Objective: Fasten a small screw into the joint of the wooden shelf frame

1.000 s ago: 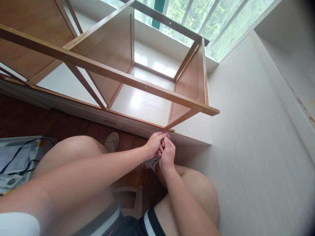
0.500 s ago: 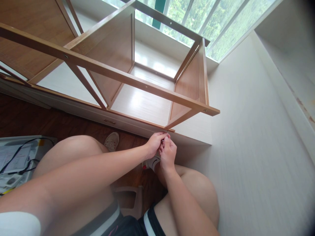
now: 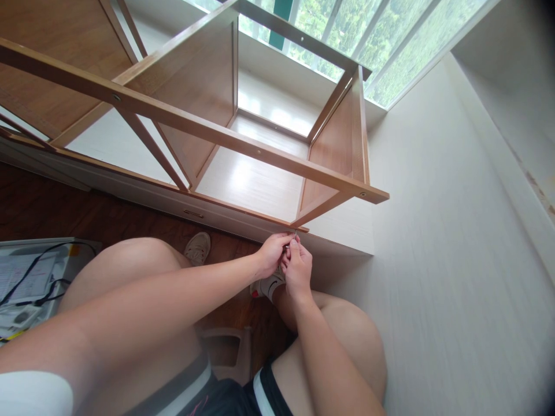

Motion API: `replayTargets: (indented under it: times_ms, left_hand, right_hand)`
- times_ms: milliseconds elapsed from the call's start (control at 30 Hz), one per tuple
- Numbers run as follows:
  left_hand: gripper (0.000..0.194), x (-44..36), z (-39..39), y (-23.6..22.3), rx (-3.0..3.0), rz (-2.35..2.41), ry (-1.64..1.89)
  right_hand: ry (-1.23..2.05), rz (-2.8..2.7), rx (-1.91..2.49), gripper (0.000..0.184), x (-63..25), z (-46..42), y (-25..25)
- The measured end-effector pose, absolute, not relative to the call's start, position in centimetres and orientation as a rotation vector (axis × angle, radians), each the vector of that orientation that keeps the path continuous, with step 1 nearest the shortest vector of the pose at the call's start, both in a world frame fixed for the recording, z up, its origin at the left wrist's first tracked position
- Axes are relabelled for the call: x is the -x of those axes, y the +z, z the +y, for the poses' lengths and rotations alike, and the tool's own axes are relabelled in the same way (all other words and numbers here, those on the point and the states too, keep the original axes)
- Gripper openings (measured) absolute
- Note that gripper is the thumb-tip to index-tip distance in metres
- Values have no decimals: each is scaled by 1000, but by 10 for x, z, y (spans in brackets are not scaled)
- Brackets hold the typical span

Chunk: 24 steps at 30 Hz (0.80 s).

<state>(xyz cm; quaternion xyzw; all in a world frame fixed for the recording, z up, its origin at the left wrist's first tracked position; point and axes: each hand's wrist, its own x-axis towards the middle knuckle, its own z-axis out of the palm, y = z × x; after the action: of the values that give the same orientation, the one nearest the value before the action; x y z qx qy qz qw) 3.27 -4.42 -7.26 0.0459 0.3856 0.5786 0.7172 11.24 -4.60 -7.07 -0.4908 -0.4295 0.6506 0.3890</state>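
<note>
Close together just below the wooden shelf frame's (image 3: pixel 259 151) lower right corner, both my hands are closed in a pinch. My left hand (image 3: pixel 272 253) comes in from the left, its fingers pressed near a thin metal piece (image 3: pixel 295 234). Beside it on the right, my right hand (image 3: pixel 298 270) has its thumb and fingertips on the same piece. The slim metal points up toward the end of the lower rail (image 3: pixel 299 227); whether it touches the wood I cannot tell. Most of it is hidden by my fingers.
The frame lies on a pale ledge (image 3: pixel 347 231) under a barred window (image 3: pixel 390 34). A pale wall (image 3: pixel 451 219) stands close on the right. At lower left is a box (image 3: pixel 78 254) with papers and a black cord. A stool (image 3: pixel 225 332) shows between my legs.
The view has shifted very slightly. My hands keep their pinch at the same corner, with almost no visible movement.
</note>
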Motion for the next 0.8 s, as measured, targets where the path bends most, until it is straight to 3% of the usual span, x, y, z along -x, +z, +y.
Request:
replayTargets:
  times_ms: [433, 800]
  left_hand:
    - [30, -28, -47, -65, -240, 1030, 1185]
    - [30, -27, -48, -65, -317, 1082, 1170]
  right_hand:
    - [2322, -435, 786, 33, -118, -41, -52]
    - [2235, -485, 868, 34, -113, -45, -57]
